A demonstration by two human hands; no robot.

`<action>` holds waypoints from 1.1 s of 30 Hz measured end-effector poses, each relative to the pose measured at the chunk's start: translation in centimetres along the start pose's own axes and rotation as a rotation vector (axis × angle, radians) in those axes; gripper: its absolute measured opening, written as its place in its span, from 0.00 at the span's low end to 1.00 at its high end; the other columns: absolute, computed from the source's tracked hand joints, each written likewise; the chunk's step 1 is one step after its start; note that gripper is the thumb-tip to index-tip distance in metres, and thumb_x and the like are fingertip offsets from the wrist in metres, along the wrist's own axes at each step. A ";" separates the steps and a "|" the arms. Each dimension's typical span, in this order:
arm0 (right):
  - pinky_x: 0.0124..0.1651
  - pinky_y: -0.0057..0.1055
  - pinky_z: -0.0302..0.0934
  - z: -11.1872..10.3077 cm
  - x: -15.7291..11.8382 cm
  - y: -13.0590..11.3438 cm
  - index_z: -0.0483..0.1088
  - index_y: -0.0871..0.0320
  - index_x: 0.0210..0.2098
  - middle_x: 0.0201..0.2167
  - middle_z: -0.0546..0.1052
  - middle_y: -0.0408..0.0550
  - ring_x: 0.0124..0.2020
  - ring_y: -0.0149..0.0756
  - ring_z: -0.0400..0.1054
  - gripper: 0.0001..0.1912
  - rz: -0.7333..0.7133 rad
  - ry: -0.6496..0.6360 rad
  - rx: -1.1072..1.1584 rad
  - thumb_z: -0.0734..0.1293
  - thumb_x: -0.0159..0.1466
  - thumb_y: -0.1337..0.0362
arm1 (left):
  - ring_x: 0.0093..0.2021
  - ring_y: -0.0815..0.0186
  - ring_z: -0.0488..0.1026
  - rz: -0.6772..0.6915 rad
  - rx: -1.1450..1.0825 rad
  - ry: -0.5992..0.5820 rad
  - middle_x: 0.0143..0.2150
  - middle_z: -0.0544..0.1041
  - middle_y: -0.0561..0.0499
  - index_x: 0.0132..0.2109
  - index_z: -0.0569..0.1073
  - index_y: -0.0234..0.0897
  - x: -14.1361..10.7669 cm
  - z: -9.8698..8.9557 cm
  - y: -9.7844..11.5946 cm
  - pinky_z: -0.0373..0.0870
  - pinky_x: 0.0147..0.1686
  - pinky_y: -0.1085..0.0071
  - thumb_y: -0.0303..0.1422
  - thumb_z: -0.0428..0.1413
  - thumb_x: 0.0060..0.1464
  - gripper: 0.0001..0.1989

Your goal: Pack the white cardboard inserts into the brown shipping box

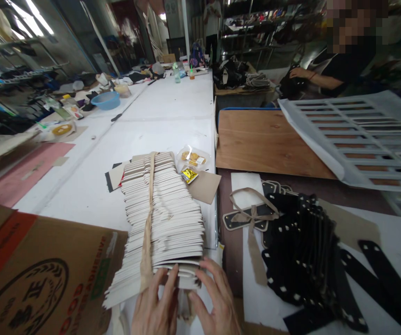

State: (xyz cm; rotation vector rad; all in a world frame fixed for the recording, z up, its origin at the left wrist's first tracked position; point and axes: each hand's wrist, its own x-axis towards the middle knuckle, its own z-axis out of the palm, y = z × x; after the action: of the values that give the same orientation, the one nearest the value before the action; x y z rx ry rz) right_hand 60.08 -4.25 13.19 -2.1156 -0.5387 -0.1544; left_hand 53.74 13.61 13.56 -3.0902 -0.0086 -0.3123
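Observation:
A long bundle of white cut pieces (pixel 176 218) with thin dark edges lies on the table before me, fanned in a row. A beige cloth strip (pixel 149 204) runs lengthwise over it. At the near end, my left hand (pixel 157 302) has its fingers bent over the last pieces, thumb hidden. Opposite it, my right hand (pixel 217 298) curls its fingers at the right corner of the same pieces, thumb below. Between the hands, a few of the pieces stand slightly apart, showing a dark gap.
A cardboard box (pixel 47 279) stands at the left. To the right lie black studded pieces (pixel 298 251) and a tied strap (pixel 252 214). Beyond are a snack pack (pixel 193 158), a wooden board (pixel 266 139), a slotted white sheet (pixel 364 135) and a blue basin (pixel 105 100). A co-worker (pixel 347 65) works at right.

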 end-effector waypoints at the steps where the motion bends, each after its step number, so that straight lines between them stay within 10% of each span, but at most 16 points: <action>1: 0.52 0.40 0.68 0.1 -0.1 0.0 0.68 0.53 0.51 0.51 0.72 0.54 0.53 0.46 0.67 0.16 0.007 -0.004 0.017 0.65 0.63 0.61 | 0.39 0.68 0.74 0.006 0.014 0.000 0.54 0.72 0.47 0.62 0.61 0.46 0.0 0.0 0.0 0.72 0.39 0.72 0.27 0.50 0.58 0.25; 19: 0.43 0.26 0.69 0.4 1.1 -0.2 0.61 0.52 0.60 0.37 0.74 0.47 0.40 0.35 0.72 0.24 0.194 0.098 0.214 0.62 0.66 0.56 | 0.42 0.67 0.74 0.051 0.005 0.006 0.56 0.73 0.52 0.56 0.66 0.41 1.2 -1.0 0.2 0.69 0.39 0.69 0.23 0.45 0.55 0.22; 33: 0.53 0.33 0.66 2.2 -1.5 0.8 0.58 0.54 0.63 0.54 0.70 0.54 0.54 0.43 0.67 0.27 0.265 0.075 0.228 0.60 0.67 0.55 | 0.45 0.66 0.73 0.000 0.002 -0.032 0.57 0.72 0.52 0.57 0.65 0.41 1.2 -1.0 0.5 0.68 0.42 0.68 0.22 0.44 0.57 0.22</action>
State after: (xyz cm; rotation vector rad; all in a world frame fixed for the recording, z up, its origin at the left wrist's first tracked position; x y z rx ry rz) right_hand 58.93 -3.28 10.83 -1.9280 -0.2159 -0.0201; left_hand 54.71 13.04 14.79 -3.0927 -0.0099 -0.2631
